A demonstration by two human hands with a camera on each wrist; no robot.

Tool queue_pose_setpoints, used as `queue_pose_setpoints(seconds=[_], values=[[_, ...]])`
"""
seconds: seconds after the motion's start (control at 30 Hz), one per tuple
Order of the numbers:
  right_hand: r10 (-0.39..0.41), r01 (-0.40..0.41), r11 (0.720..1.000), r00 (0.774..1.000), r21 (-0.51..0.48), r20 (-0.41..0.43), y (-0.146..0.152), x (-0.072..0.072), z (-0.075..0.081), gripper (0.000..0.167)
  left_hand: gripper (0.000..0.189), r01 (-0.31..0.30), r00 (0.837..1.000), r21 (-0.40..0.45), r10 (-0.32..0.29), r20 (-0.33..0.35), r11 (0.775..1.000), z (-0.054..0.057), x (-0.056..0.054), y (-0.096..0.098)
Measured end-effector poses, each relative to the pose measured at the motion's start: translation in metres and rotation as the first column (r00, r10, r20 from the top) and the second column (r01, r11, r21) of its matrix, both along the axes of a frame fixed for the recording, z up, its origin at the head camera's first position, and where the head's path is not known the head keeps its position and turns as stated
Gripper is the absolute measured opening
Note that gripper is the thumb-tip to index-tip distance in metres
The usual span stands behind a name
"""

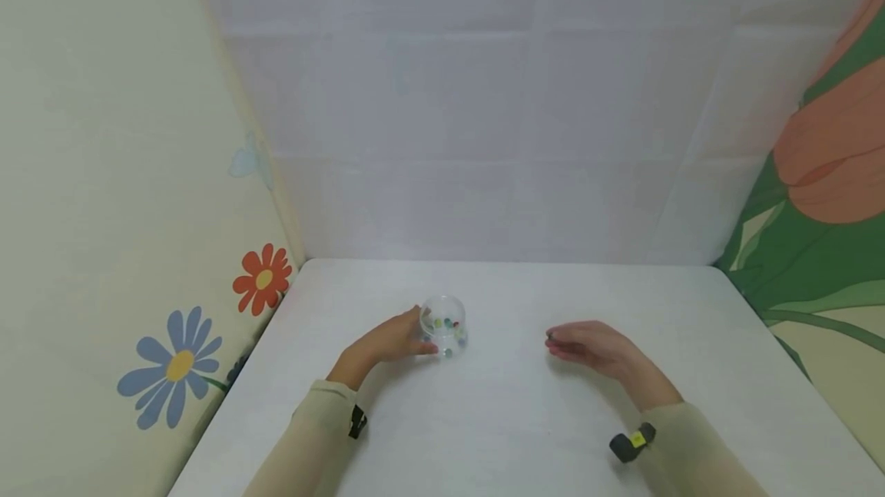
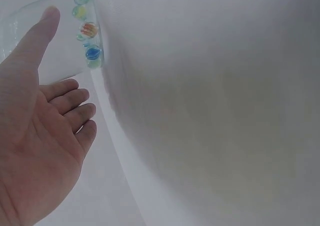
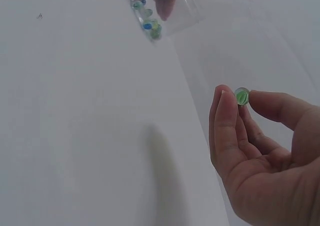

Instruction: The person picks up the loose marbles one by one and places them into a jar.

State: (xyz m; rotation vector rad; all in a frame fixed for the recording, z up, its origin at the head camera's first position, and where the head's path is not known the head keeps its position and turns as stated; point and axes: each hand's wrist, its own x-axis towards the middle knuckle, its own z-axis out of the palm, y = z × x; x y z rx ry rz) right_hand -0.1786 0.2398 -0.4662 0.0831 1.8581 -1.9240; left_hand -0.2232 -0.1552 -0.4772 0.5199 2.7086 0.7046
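Note:
A clear cup (image 1: 443, 305) stands on the white table with several glass marbles (image 2: 89, 30) lying on its bottom. My left hand (image 1: 396, 338) grips the cup from its left side, the thumb in front and the fingers curving behind it. To the right, apart from the cup, my right hand (image 1: 596, 346) pinches one clear marble (image 3: 242, 96) with a green swirl between thumb and fingertips. In the right wrist view the cup (image 3: 182, 20) and its marbles appear at the top, with part of the left hand against it.
The white table (image 1: 498, 420) reaches back to a white cloth backdrop (image 1: 442, 97). A wall with painted flowers (image 1: 180, 366) rises on the left, and a large tulip print (image 1: 836, 159) covers the right side. Each wrist carries a small black camera (image 1: 628, 445).

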Motion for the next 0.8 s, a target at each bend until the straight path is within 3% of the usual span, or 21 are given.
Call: queue_pose_setpoints(seconds=[0.8], values=[[0.048,-0.048,0.999,0.999,-0.020,-0.011,-0.026,-0.011,0.005,0.044,0.103,-0.015,1.000,-0.002,0.015,0.007,1.000,0.002,0.002,-0.001]])
